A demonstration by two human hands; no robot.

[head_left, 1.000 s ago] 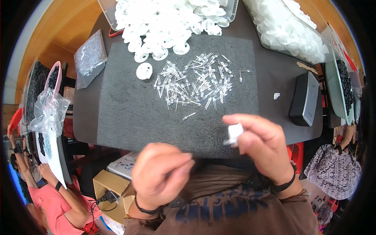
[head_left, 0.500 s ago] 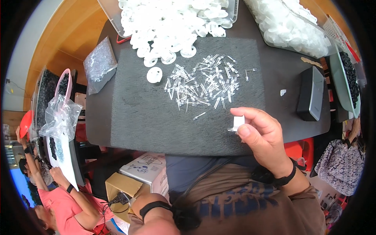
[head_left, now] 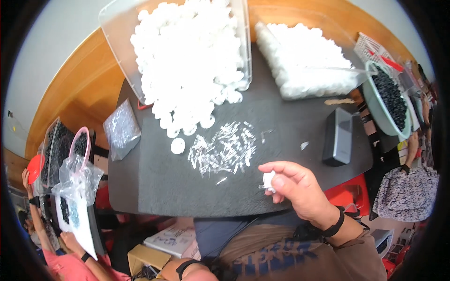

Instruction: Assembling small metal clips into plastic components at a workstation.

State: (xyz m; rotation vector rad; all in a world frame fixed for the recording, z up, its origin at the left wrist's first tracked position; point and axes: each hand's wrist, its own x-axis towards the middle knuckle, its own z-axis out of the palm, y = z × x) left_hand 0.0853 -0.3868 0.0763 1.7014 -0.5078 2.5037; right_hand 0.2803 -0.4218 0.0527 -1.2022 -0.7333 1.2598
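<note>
White piece (head_left: 268,179) blurred; partly covered by right hand (head_left: 301,191)

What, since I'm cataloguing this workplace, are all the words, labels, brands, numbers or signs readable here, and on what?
Brown shirt: large blue lettering, distorted by folds; not copied out here.
White box below the table: dark markings, too blurred to read.
White piece in the right hand: no text visible.
Nothing else shows text I can read.
</note>
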